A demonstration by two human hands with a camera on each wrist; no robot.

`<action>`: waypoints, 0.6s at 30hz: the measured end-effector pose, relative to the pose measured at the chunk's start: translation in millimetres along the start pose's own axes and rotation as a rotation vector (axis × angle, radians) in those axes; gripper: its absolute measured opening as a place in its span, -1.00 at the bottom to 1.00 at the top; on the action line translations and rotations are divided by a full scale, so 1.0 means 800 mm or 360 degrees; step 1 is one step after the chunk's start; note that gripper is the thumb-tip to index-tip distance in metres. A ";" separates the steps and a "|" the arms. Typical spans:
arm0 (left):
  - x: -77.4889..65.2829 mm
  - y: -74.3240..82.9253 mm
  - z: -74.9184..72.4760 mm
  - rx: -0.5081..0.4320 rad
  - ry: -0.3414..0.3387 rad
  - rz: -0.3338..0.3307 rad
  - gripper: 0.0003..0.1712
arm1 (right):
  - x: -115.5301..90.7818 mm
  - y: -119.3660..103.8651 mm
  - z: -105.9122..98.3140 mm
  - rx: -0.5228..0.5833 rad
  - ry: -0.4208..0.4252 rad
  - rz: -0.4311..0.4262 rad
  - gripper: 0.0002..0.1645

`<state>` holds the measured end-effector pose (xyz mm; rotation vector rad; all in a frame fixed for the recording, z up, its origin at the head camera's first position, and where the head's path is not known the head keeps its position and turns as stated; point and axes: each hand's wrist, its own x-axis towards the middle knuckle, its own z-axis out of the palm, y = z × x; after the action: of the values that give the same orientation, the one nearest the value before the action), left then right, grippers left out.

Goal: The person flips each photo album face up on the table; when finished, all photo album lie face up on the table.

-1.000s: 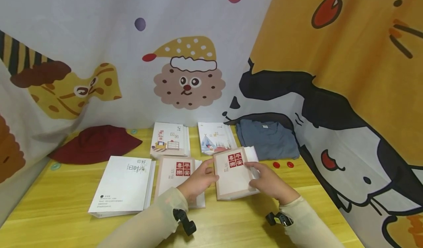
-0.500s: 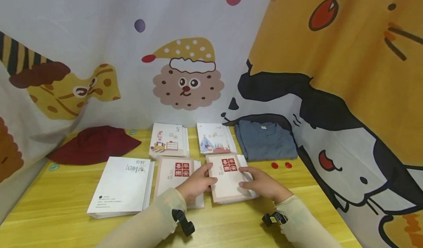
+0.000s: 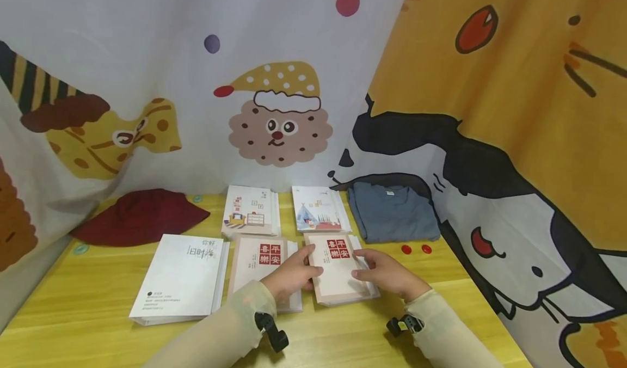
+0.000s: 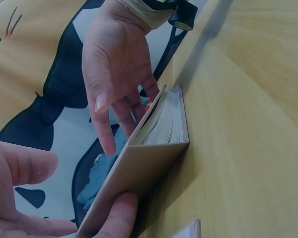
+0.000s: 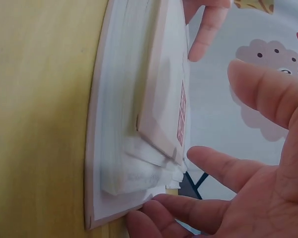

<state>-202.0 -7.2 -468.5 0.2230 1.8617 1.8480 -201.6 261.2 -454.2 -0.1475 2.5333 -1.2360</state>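
Observation:
A beige photo album (image 3: 335, 281) with red square characters lies on the table between the two hands. Along its spine is the left hand (image 3: 290, 274); in the left wrist view one finger touches the spine (image 4: 149, 166) while the thumb stands away from the cover. The right hand (image 3: 394, 275) is at the opposite, page side. In the right wrist view its lower fingers touch the bottom cover, its thumb is raised, and the pages (image 5: 121, 148) show between slightly parted covers. A matching beige album (image 3: 250, 273) lies just left, partly hidden by the left hand.
A larger white album (image 3: 181, 275) lies at left. Two illustrated albums (image 3: 250, 210) (image 3: 318, 207) sit at the back. A dark red hat (image 3: 142, 215) is back left, a folded blue-grey shirt (image 3: 394, 213) back right, with two red discs (image 3: 406, 249) before it.
Both hands have brought the beige album left and down onto the table, straightening it beside its match. Over the last half second it has barely shifted.

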 end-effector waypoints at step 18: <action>-0.054 0.046 -0.076 0.0538 0.0271 0.0224 -0.07 | 0.004 -0.027 -0.040 -0.0140 0.0186 -0.0061 -0.11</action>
<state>-200.6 -78.5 -425.8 0.3289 2.3277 1.6737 -215.8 270.9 -419.6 -0.1485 2.6991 -1.1795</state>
